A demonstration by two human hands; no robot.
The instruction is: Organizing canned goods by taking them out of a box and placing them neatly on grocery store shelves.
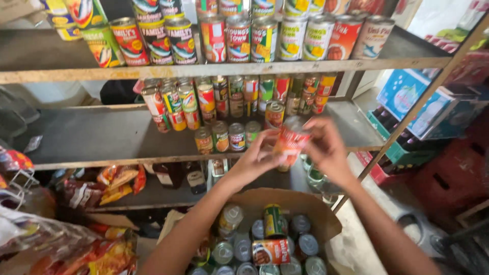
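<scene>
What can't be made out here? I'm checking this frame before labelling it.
Head view:
- Can between left hand and right hand: motion-blurred, fingers cover its sides.
- Cardboard box: bottom edge cuts it off.
- Bottles on lowest shelf: shadowed.

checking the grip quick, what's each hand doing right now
Left hand: closed on the red can.
Right hand: fingers closed on the same can, from the other side.

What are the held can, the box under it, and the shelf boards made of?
Can: likely metal with a glossy red-orange paper label; blurred. Box: brown corrugated cardboard, matte, flaps open. Shelf boards: look like wood, dark worn tops, pale chipped front edges. Both hands hold the can.
</scene>
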